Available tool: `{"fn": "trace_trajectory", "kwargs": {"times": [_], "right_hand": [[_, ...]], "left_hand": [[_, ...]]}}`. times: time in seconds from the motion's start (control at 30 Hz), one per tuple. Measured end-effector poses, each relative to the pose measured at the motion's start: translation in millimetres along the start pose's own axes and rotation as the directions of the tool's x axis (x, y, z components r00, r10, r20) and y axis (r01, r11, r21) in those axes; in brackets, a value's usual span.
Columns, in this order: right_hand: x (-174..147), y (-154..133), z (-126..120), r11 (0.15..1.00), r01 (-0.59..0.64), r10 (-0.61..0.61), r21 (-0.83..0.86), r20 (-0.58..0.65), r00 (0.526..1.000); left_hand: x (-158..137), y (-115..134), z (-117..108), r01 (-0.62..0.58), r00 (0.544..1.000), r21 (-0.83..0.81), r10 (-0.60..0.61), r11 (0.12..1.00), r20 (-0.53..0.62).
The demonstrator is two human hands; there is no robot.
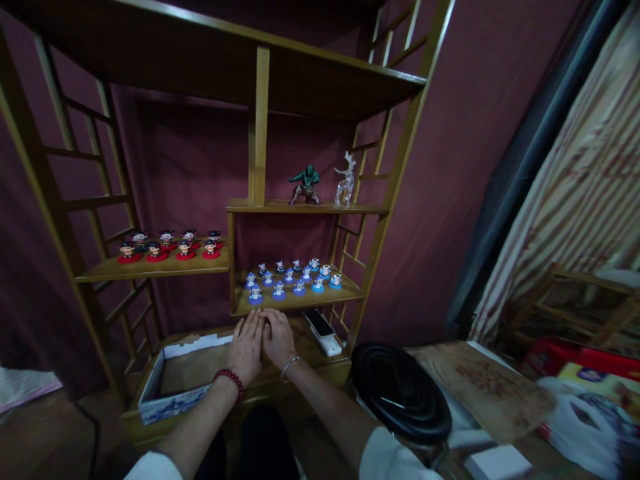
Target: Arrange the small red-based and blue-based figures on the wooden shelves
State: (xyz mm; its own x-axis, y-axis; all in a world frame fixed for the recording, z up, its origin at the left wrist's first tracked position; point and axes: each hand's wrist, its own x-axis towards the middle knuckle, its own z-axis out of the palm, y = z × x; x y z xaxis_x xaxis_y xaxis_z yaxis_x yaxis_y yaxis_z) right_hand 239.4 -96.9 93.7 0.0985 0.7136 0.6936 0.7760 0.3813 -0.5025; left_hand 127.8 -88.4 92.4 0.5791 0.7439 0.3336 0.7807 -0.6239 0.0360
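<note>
My left hand, with a dark red bead bracelet on its wrist, lies palm down with its fingers stretched out. My right hand, wearing a pale bangle, rests against it, and its fingers bend slightly. Both sit just below the front edge of the lower right shelf; nothing shows in either. Just above my fingertips stand rows of small purple and blue figurines. To the left of my hands is a shallow open box with a blue-and-white pattern.
Red-based figurines line the left shelf. A green crouching figure and a clear deer figurine stand higher up. A phone lies on a white object. A round black stool is at the right.
</note>
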Motion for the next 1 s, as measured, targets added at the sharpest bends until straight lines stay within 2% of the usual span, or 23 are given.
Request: {"fn": "trace_trajectory", "kwargs": {"times": [0.17, 0.33, 0.5, 0.6, 0.73, 1.0], "right_hand": [[-3.1, -4.6, -3.2, 1.0, -0.009, 0.009, 0.005, 0.022, 1.0], [-12.2, -7.5, -9.6, 1.0, -0.026, 0.027, -0.016, 0.064, 0.998], [-27.3, -11.7, -5.6, 0.999, -0.051, 0.051, -0.012, 0.095, 0.994], [-38.0, -17.6, 2.4, 0.998, -0.063, 0.06, 0.02, 0.118, 0.991], [-56.8, -26.0, 19.5, 0.995, -0.098, 0.091, 0.026, 0.211, 0.973], [-98.9, -38.2, 58.6, 0.983, -0.181, 0.182, -0.041, 0.416, 0.891]], "left_hand": [[-0.5, 6.4, -4.3, 0.032, 0.999, 0.015, -0.032, 0.999, 0.035], [-5.9, 18.2, -6.8, 0.089, 0.996, -0.02, -0.089, 0.996, 0.009], [-17.9, 22.5, -2.5, 0.122, 0.992, -0.065, -0.123, 0.99, -0.01], [-30.6, 19.5, 1.8, 0.142, 0.99, -0.07, -0.142, 0.987, 0.011], [-54.3, 11.9, 9.8, 0.186, 0.979, -0.077, -0.179, 0.979, 0.099], [-102.4, -7.6, 44.4, 0.268, 0.94, -0.026, -0.256, 0.963, 0.226]]}}
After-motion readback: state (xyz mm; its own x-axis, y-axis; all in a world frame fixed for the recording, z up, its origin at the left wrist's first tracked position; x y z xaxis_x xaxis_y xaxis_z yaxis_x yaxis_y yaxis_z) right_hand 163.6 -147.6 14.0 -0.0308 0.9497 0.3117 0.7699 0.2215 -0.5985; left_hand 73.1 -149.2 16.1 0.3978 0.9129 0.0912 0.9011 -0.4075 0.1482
